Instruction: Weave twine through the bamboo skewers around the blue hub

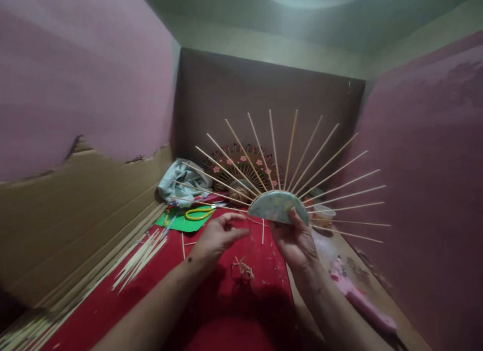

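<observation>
My right hand (pixel 297 243) grips a pale blue-green, patterned half-disc (pixel 273 206) by its lower edge, thumb on the front face. Many thin wooden sticks (pixel 290 150) fan out from the disc's curved rim to the left, top and right. Just left of the disc, my left hand (pixel 217 236) is held up with thumb and fingers apart and nothing between them. Beneath the hands, a small tangle of thin light strands (pixel 243 269) lies on the red cloth (pixel 211 311).
Loose sticks (pixel 141 258) lie at left, near yellow-handled scissors (pixel 198 213) on a green sheet (pixel 169 220). A crumpled light cloth (pixel 183 180) and a flower-decorated fan piece (pixel 241 162) stand behind. To the right are a pink glue gun (pixel 362 300) and a small cup (pixel 323 213).
</observation>
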`<state>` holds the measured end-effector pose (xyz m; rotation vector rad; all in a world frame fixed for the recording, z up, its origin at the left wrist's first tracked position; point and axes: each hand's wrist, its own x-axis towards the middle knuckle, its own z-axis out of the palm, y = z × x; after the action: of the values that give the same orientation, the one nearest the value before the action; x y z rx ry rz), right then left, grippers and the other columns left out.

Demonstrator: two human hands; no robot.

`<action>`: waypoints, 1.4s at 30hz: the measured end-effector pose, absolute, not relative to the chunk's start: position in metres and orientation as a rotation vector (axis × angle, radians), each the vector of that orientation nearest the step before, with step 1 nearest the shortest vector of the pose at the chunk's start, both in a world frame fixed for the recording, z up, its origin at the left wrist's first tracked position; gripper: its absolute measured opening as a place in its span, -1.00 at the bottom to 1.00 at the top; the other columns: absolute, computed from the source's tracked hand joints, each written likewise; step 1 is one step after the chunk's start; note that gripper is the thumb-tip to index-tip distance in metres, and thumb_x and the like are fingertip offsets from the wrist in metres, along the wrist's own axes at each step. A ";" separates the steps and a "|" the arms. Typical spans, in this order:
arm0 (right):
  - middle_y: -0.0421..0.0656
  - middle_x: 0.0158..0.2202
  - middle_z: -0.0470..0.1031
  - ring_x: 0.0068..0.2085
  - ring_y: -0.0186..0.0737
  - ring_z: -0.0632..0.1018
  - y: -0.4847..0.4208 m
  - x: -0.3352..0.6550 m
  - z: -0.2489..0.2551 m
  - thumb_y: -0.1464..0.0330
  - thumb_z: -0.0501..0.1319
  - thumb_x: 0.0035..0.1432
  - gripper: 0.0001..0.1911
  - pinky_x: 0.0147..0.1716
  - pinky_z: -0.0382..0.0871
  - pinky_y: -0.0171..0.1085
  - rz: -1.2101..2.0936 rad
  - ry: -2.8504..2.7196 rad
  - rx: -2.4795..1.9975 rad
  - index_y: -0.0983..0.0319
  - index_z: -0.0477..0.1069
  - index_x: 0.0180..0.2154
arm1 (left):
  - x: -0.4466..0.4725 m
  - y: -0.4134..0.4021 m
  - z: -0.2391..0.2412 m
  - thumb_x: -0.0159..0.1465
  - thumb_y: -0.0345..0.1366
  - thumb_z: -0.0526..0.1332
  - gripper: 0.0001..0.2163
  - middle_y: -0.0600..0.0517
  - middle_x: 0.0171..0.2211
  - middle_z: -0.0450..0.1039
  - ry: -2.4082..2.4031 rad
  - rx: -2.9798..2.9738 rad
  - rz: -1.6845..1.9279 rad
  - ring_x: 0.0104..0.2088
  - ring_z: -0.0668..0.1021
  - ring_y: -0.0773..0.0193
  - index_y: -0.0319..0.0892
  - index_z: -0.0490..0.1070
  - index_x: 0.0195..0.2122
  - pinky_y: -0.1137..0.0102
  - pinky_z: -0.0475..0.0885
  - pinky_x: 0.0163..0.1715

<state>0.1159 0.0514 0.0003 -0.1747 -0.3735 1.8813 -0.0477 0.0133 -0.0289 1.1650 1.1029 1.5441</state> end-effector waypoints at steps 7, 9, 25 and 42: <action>-0.25 -0.35 0.58 -0.24 -0.37 0.54 0.051 0.103 -0.021 0.51 0.33 -0.14 -0.77 -0.09 0.36 -0.33 1.854 -0.477 -0.127 0.23 0.46 -0.34 | -0.028 0.009 -0.026 -0.01 -0.26 0.36 -0.74 0.02 -0.50 0.42 0.671 0.838 1.480 -0.62 0.40 0.44 -0.31 0.38 -0.38 0.53 0.28 -0.68; -0.24 -0.36 0.58 -0.26 -0.38 0.54 0.048 0.099 -0.025 0.51 0.34 -0.16 -0.77 -0.12 0.36 -0.36 1.865 -0.492 -0.110 0.25 0.47 -0.35 | -0.021 0.008 -0.030 0.01 -0.23 0.35 -0.75 0.13 -0.61 0.32 0.591 0.755 1.497 -0.68 0.32 0.49 -0.26 0.31 -0.45 0.54 0.24 -0.71; -0.21 -0.28 0.56 -0.25 -0.32 0.50 0.036 0.099 -0.025 0.42 0.29 -0.02 -0.82 -0.30 0.35 -0.34 1.713 -0.664 -0.125 0.22 0.49 -0.28 | -0.030 0.009 -0.037 -0.03 -0.30 0.39 -0.64 0.25 -0.71 -0.04 0.474 0.597 1.536 -0.74 0.11 0.54 -0.21 0.12 -0.60 0.56 0.06 -0.73; -0.15 -0.30 0.55 -0.25 -0.27 0.50 0.020 0.099 -0.024 0.45 0.22 0.00 -0.76 -0.21 0.35 -0.29 1.820 -0.710 0.047 0.26 0.45 -0.20 | -0.020 0.004 -0.042 -0.11 -0.22 0.41 -0.61 0.22 -0.74 0.02 0.643 0.779 1.493 -0.69 0.13 0.53 -0.23 0.15 -0.67 0.51 0.16 -0.63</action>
<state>0.0986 0.0205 -0.0243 0.0475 -0.7098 1.8196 -0.0198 0.0040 -0.0417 0.7790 0.6429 1.4933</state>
